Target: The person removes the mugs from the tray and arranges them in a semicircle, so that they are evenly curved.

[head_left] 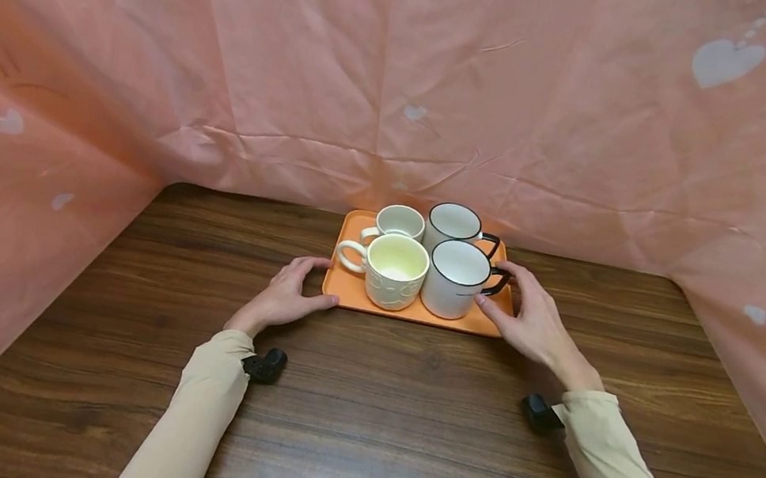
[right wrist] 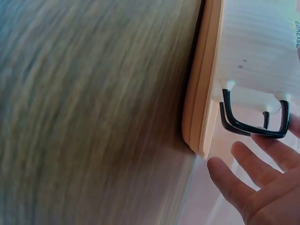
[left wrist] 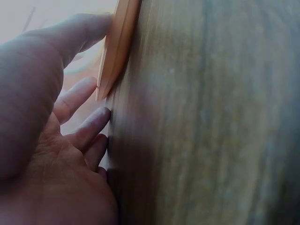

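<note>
While mug handles point(head_left: 352, 244) point outward, tray point(head_left: 349, 291), long axis left-right

- Front white mug point(head_left: 443, 298) with black handle point(head_left: 498, 285) — small dark lettering point(right wrist: 297, 35) on its wall, seeming to read "CONCISE" in the right wrist view, running sideways at the edge.
- Same mug, head view — a thin line of print point(head_left: 465, 294), too small to read.

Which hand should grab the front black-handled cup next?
Probably the right hand: it's beside the black handle of the front cup, while the left hand is at the opposite end of the orange tray.
</note>
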